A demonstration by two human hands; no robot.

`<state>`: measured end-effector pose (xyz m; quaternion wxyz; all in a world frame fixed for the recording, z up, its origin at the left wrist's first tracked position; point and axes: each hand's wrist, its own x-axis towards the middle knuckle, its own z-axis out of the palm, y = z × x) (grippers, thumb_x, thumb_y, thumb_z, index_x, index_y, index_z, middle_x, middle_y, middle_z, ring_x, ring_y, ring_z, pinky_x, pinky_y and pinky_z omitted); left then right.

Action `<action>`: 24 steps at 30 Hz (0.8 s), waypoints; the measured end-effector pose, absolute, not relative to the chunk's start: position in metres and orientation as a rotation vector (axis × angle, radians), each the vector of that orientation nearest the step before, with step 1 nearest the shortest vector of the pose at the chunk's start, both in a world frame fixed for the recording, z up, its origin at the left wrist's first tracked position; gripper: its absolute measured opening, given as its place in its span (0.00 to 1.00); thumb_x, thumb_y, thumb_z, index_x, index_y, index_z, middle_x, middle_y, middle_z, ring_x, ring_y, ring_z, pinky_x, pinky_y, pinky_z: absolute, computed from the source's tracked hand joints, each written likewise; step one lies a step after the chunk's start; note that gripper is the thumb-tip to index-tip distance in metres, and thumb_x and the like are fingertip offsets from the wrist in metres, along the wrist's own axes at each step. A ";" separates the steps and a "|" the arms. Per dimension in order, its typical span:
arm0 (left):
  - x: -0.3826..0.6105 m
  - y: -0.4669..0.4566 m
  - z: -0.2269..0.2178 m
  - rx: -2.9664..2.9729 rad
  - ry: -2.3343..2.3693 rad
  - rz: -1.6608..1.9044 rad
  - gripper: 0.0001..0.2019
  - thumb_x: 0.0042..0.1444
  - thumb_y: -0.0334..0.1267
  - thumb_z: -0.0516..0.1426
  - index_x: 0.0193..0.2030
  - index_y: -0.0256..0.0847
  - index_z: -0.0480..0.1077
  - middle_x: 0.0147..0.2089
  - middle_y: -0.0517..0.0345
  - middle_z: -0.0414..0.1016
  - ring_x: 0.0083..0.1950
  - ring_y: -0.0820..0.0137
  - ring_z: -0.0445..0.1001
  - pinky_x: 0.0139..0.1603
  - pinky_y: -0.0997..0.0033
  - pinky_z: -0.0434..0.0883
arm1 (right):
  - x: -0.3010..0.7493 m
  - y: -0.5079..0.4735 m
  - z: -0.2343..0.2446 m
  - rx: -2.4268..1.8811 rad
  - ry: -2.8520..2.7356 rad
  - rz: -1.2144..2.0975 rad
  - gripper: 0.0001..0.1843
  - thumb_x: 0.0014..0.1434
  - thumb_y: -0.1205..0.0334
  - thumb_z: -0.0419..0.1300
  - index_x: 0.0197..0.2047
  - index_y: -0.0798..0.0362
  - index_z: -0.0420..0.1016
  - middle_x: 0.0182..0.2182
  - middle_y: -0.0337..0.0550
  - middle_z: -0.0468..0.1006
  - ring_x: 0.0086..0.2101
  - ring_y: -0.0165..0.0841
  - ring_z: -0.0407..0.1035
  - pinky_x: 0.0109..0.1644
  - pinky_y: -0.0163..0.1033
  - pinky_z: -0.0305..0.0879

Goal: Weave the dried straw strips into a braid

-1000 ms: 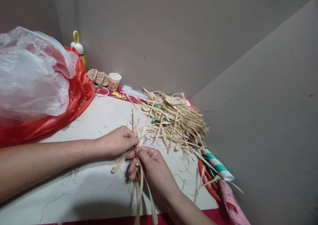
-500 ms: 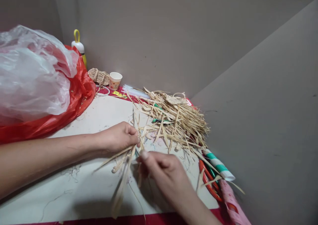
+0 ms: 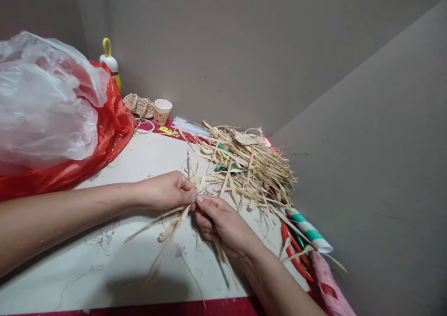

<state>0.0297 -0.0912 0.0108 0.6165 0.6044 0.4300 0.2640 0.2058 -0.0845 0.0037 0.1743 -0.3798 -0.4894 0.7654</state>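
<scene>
Both hands meet over the white board (image 3: 139, 265). My left hand (image 3: 171, 190) comes in from the left, its thumb and fingers pinching a small bunch of straw strips (image 3: 172, 223). Loose ends of the strips fan out below the fingers toward the lower left. My right hand (image 3: 220, 220) is closed too, thumb against index finger at the same spot, and more strip ends hang beneath it. The fingertips hide where the strips cross. Just beyond the hands lies a large heap of dry straw strips (image 3: 265, 167).
Left stands a bulky white plastic bag (image 3: 45, 106) on a red bag (image 3: 117, 134). Along the wall are a yellow-topped bottle (image 3: 110, 62), a coil of twine (image 3: 139, 105) and a paper cup (image 3: 162, 112). Red-handled scissors (image 3: 295, 255) and a green-striped roll (image 3: 310, 230) lie right.
My right hand has moved up and left, and its fingertips now meet my left fingers. The hanging strips have shifted, some now below my right hand. My left hand stays nearly still.
</scene>
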 end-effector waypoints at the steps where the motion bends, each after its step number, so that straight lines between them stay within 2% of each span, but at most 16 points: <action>1: 0.029 -0.091 0.011 1.439 0.992 0.583 0.11 0.53 0.39 0.53 0.23 0.36 0.66 0.18 0.66 0.59 0.20 0.79 0.49 0.21 0.76 0.50 | 0.208 -0.083 0.004 -1.088 -1.420 2.178 0.18 0.59 0.48 0.56 0.29 0.55 0.65 0.12 0.26 0.51 0.14 0.20 0.38 0.15 0.27 0.35; 8: 0.026 -0.093 0.018 1.705 1.076 0.480 0.10 0.53 0.37 0.50 0.28 0.35 0.69 0.23 0.64 0.64 0.24 0.78 0.56 0.25 0.78 0.54 | 0.210 -0.075 0.000 -1.041 -1.350 2.347 0.19 0.58 0.50 0.57 0.22 0.54 0.61 0.12 0.25 0.48 0.14 0.19 0.35 0.15 0.27 0.33; 13: 0.029 -0.098 0.026 1.736 1.160 0.439 0.09 0.49 0.32 0.49 0.26 0.36 0.69 0.22 0.63 0.66 0.25 0.76 0.60 0.26 0.78 0.56 | 0.203 -0.082 -0.002 -1.138 -1.249 2.260 0.18 0.56 0.54 0.57 0.20 0.54 0.62 0.10 0.25 0.48 0.13 0.19 0.35 0.15 0.27 0.32; 16: 0.030 -0.101 0.031 1.601 1.150 0.365 0.08 0.48 0.33 0.48 0.27 0.37 0.68 0.21 0.61 0.68 0.20 0.75 0.61 0.23 0.76 0.58 | 0.200 -0.087 -0.003 -1.151 -1.213 2.203 0.16 0.55 0.55 0.57 0.22 0.56 0.66 0.10 0.26 0.51 0.13 0.19 0.36 0.14 0.27 0.33; 18: 0.031 -0.103 0.033 1.471 1.127 0.288 0.08 0.49 0.34 0.48 0.32 0.38 0.66 0.19 0.62 0.68 0.16 0.74 0.62 0.19 0.75 0.58 | 0.199 -0.090 -0.004 -1.149 -1.167 2.182 0.15 0.55 0.55 0.58 0.23 0.57 0.68 0.10 0.27 0.53 0.13 0.19 0.37 0.14 0.27 0.33; 21: 0.033 -0.106 0.032 1.379 1.091 0.214 0.08 0.52 0.35 0.47 0.38 0.40 0.62 0.18 0.63 0.68 0.14 0.72 0.63 0.16 0.76 0.60 | 0.197 -0.093 -0.005 -1.154 -1.097 2.150 0.16 0.54 0.54 0.59 0.22 0.55 0.65 0.09 0.27 0.54 0.12 0.18 0.37 0.14 0.27 0.32; 24: 0.036 -0.108 0.029 1.351 1.074 0.199 0.07 0.53 0.36 0.46 0.38 0.41 0.61 0.20 0.61 0.69 0.14 0.72 0.65 0.16 0.75 0.63 | 0.196 -0.095 -0.007 -1.131 -1.070 2.134 0.18 0.54 0.53 0.61 0.21 0.55 0.62 0.09 0.27 0.55 0.11 0.18 0.37 0.14 0.27 0.32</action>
